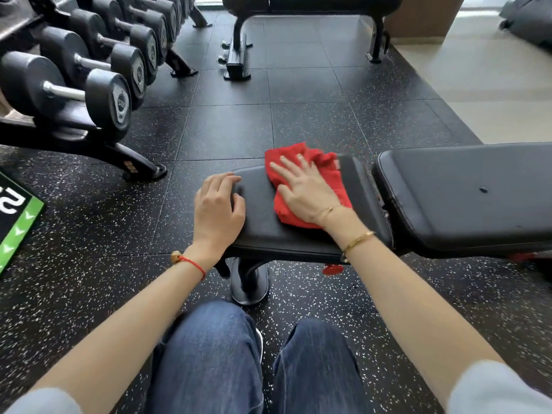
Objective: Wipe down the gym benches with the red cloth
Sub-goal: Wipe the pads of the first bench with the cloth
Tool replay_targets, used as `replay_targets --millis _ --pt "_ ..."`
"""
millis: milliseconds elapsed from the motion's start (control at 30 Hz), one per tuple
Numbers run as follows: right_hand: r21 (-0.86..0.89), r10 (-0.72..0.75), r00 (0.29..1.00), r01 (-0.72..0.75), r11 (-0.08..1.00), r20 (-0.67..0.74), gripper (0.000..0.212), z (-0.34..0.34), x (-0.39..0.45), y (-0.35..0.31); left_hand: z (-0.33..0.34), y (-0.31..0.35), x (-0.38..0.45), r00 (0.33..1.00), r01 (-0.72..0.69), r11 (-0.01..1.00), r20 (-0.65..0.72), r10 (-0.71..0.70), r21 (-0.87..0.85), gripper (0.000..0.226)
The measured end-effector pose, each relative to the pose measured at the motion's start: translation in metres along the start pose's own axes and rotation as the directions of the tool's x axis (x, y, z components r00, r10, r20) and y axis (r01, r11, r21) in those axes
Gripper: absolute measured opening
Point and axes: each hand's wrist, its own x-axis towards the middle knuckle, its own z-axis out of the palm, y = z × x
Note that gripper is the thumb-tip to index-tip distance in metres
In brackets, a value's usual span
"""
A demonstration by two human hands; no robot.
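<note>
A black padded bench lies across the middle of the view, with a small seat pad [263, 231] on the left and a long back pad [472, 198] on the right. The red cloth [325, 168] is spread crumpled on the seat pad's far right part. My right hand [304, 189] presses flat on the cloth, fingers spread and pointing away from me. My left hand [219, 204] rests on the seat pad's left end, fingers curled over its rounded edge. A second black bench [310, 4] stands at the far end of the floor.
A rack of black dumbbells [98, 73] runs along the left, its foot [143, 168] reaching toward the bench. A green and black mat [15, 222] lies at the left edge. The floor is speckled black rubber; pale flooring begins at the right. My jeans-clad knees [257, 363] are below.
</note>
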Motion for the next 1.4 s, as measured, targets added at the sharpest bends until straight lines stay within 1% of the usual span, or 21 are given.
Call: replay_targets --millis 67,100,167,267,333,400,467,600,667,733,800,833,933,1000,1067,1167,1300,1333,1400 --pt "0.01 -0.13 0.991 0.13 0.991 0.004 0.055 0.007 -0.022 -0.021 -0.006 -0.004 -0.002 0.999 0.032 0.999 -0.008 -0.032 0.004 0.033" --pt "0.019 -0.172 0.985 0.172 0.985 0.001 0.055 0.009 -0.034 -0.025 -0.009 -0.008 -0.004 0.999 0.036 0.999 0.0 -0.036 0.018 0.032" --pt "0.053 -0.193 0.981 0.193 0.98 -0.008 0.055 0.009 -0.053 -0.019 -0.017 -0.017 -0.008 0.999 0.027 0.999 0.018 -0.028 0.033 0.031" --pt "0.095 -0.083 0.996 0.084 0.992 -0.015 0.053 0.002 -0.046 -0.002 -0.03 -0.029 -0.012 0.999 0.03 0.999 0.016 -0.031 0.04 0.031" --pt "0.065 0.003 1.0 -0.002 0.998 -0.007 0.053 -0.001 -0.021 -0.004 -0.038 -0.034 -0.014 0.999 0.037 0.998 0.007 -0.038 0.044 0.032" --pt "0.022 0.03 0.999 -0.03 0.999 0.012 0.052 0.002 0.006 -0.018 -0.045 -0.036 -0.017 0.999 0.044 0.998 -0.005 -0.044 0.035 0.033" --pt "-0.001 -0.016 0.999 0.016 1.0 0.039 0.052 0.008 0.024 -0.041 -0.05 -0.036 -0.019 0.999 0.045 0.999 -0.009 -0.045 0.03 0.034" --pt "0.001 -0.214 0.975 0.215 0.977 0.064 0.053 0.028 0.016 -0.092 -0.056 -0.038 -0.023 0.998 0.063 0.998 -0.032 -0.062 0.027 0.034" --pt "0.006 -0.286 0.957 0.286 0.958 0.056 0.054 0.032 -0.001 -0.102 -0.058 -0.038 -0.025 0.996 0.073 0.997 -0.053 -0.072 0.014 0.034" --pt "-0.003 -0.325 0.945 0.325 0.946 0.031 0.055 0.034 -0.022 -0.097 -0.06 -0.038 -0.027 0.995 0.072 0.997 -0.063 -0.071 0.011 0.034" --pt "0.004 -0.308 0.951 0.308 0.951 -0.006 0.056 0.032 -0.04 -0.08 -0.059 -0.037 -0.027 0.997 0.063 0.998 -0.051 -0.063 0.015 0.034" --pt "0.018 -0.274 0.961 0.275 0.961 -0.026 0.055 0.029 -0.045 -0.067 -0.058 -0.036 -0.026 0.998 0.059 0.998 -0.038 -0.058 0.019 0.034" --pt "0.039 -0.099 0.994 0.101 0.994 -0.052 0.053 0.016 -0.037 -0.027 -0.053 -0.029 -0.023 0.999 0.047 0.999 -0.007 -0.047 0.02 0.034" --pt "0.028 0.016 0.999 -0.015 1.0 -0.051 0.053 0.009 -0.017 -0.016 -0.049 -0.023 -0.019 1.0 0.03 0.999 0.004 -0.03 0.015 0.034" --pt "0.0 0.069 0.997 -0.069 0.998 -0.046 0.053 0.007 -0.001 -0.019 -0.043 -0.014 -0.014 1.0 0.014 1.0 0.018 -0.014 0.01 0.034" --pt "0.02 0.032 0.999 -0.031 0.999 -0.025 0.053 0.008 -0.01 -0.026 -0.032 0.0 -0.008 0.999 0.002 1.0 0.039 -0.002 0.009 0.035" --pt "0.04 -0.053 0.995 0.057 0.998 -0.086 0.053 0.007 -0.068 -0.018 -0.016 0.009 -0.001 0.998 -0.03 0.999 0.052 0.029 0.024 0.033" --pt "0.048 -0.05 0.994 0.055 0.997 -0.101 0.053 0.007 -0.08 -0.012 -0.013 0.01 0.0 0.998 -0.032 0.999 0.051 0.031 0.024 0.031" --pt "0.083 0.003 0.994 0.006 0.997 -0.11 0.052 0.004 -0.089 0.004 -0.007 0.01 0.002 0.998 -0.034 0.999 0.052 0.033 0.029 0.029"
